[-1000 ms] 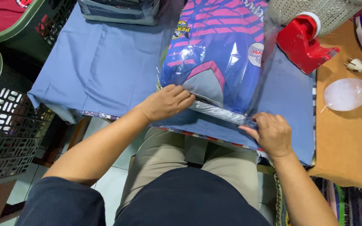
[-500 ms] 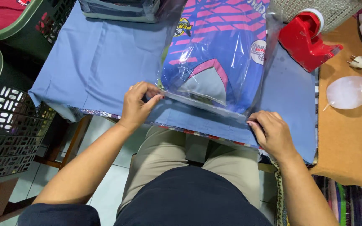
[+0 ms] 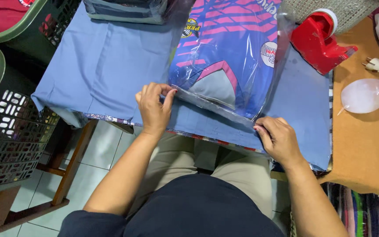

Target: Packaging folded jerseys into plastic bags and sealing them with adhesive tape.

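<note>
Where bagged jersey point(image 3: 229, 57) ends, left hand point(image 3: 153, 107), right hand point(image 3: 279, 138) seemingly pinching corners.

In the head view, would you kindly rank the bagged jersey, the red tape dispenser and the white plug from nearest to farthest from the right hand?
From the right hand:
1. Bagged jersey, touched at its near corner.
2. Red tape dispenser, beyond the hand, far right of the cloth.
3. White plug, farther right on the brown table.
</note>
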